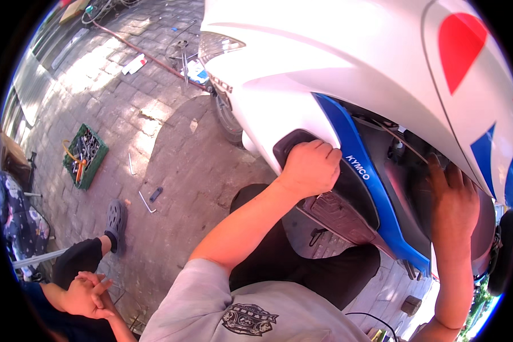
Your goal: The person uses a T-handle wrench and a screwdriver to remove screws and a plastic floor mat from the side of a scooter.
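Observation:
A white scooter (302, 54) with blue trim (376, 188) and red patches fills the upper right, turned toward me. My left hand (313, 166) is closed in a fist over the dark recess (288, 145) in its white front panel; its fingertips are turned away, so what they grip is hidden. To the right, my right hand (455, 196) reaches up to the gap under the large white cover, with fingers stretched and slightly apart. A thin rod or cable (402, 138) runs through that gap toward these fingers. Behind it, the dark inner parts are partly shaded.
A green crate (88, 157) of tools stands on the paving at left. Nearby lie two hex keys (146, 202) and a small dark piece (155, 194). Another person's hands (88, 296) and grey clog (116, 225) are at lower left. A hose (148, 57) crosses the ground behind.

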### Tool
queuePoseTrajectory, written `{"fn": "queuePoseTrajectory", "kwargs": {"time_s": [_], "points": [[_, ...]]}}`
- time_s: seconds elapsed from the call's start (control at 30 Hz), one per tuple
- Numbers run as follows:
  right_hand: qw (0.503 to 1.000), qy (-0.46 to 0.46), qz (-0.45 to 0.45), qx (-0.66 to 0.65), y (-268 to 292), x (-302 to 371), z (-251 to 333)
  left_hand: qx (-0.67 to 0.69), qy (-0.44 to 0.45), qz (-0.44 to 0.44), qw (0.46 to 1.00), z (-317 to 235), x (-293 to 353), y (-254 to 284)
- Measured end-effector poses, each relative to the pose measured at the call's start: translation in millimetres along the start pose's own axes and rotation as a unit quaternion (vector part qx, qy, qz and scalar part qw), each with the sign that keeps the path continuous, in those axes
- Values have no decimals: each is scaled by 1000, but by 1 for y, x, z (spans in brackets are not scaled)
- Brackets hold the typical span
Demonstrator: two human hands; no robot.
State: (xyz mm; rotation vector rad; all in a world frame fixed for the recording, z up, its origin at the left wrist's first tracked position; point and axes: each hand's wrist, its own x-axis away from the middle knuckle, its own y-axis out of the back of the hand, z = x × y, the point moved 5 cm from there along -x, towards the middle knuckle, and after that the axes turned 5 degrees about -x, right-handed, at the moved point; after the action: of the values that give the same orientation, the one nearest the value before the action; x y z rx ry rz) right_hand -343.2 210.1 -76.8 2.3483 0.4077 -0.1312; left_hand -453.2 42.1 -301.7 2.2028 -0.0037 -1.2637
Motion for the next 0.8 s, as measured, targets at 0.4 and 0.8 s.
{"fn": "queuePoseTrajectory", "kwargs": {"time_s": [0.4,0.8], "points": [[996,-7,-77,-38,6,7,2,-51,-3,-6,999,-8,-7,-4],[995,-31,-79,-45,0,13,2,54,-125,60,989,-24,17,-2]]}}
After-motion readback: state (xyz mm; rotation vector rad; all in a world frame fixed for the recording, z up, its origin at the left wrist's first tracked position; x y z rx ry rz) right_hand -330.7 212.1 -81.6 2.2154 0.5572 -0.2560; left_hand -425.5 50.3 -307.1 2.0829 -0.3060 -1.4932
